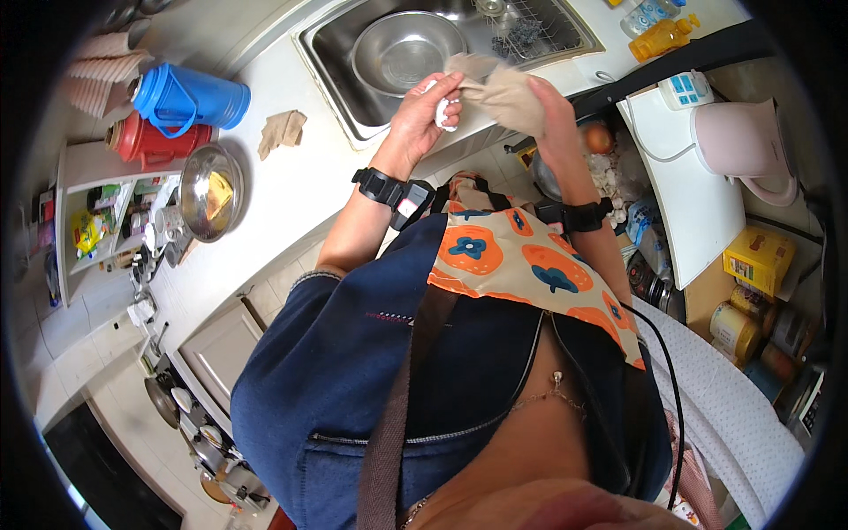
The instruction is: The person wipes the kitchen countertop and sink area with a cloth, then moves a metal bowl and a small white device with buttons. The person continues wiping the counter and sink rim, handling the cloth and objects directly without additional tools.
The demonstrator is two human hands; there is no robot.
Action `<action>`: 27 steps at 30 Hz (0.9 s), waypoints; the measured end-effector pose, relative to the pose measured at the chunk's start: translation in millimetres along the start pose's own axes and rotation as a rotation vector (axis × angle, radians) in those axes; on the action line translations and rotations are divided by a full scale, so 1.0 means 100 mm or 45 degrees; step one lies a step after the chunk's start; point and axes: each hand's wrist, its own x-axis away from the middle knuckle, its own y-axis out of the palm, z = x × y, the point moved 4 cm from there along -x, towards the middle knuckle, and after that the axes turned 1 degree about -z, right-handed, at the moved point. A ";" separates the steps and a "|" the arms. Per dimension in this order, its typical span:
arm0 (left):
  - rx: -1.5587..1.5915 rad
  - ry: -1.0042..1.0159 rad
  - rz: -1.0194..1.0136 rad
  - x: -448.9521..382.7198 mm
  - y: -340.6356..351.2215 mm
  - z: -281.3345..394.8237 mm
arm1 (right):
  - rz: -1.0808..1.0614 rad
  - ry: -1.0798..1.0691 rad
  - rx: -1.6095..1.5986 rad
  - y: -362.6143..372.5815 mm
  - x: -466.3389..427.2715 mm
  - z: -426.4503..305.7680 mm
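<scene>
My left hand (421, 116) pinches one end of a beige cloth or paper sheet (507, 99) between thumb and fingers. A crumpled white wad (442, 112) is tucked in the same hand. At the sheet's other end, my right hand (556, 122) grips it; the sheet is blurred and partly twisted between the hands. Both hands are above the front edge of a steel sink (331, 86), where a wide metal basin (411, 53) sits. Left of the sink, a crumpled beige piece of similar material (283, 132) lies on the white counter (285, 189).
A blue thermos (192, 99), a red thermos (162, 139) and a steel bowl (195, 165) with a yellow cloth (218, 195) stand at left. A wire rack (546, 30) lies in the sink. Bottles (662, 38) stand beyond; a pink kettle (735, 142) is at right.
</scene>
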 end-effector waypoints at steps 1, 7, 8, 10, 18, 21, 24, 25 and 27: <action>0.016 0.060 -0.014 -0.04 -0.01 0.06 | -0.113 -0.046 0.348 0.06 -0.03 -0.01; -0.294 -0.042 0.023 -0.24 0.00 0.12 | -0.075 -0.346 0.743 -0.12 0.19 -0.27; -0.346 -0.112 0.031 -0.26 0.03 0.09 | 0.055 -0.345 0.673 -0.25 0.34 -0.36; -0.493 -0.266 -0.030 -0.31 0.09 0.04 | 0.256 -0.419 0.624 -0.41 0.68 -0.52; -0.946 -0.623 -0.719 -0.57 1.01 -0.54 | 0.946 -0.832 -0.101 -1.55 2.02 -1.74; -1.030 -0.619 -0.891 -0.59 1.52 -0.83 | 1.131 -0.990 -0.003 -2.17 2.24 -2.04; -1.135 -0.569 -0.956 -0.62 1.86 -1.02 | 1.758 -0.144 0.862 -2.61 2.56 -1.96; -1.159 -0.535 -0.955 -0.64 1.97 -1.09 | 1.875 0.072 1.398 -2.65 2.67 -1.97; -1.226 -0.482 -0.934 -0.67 2.12 -1.23 | 1.747 -0.473 2.109 -2.60 2.66 -2.06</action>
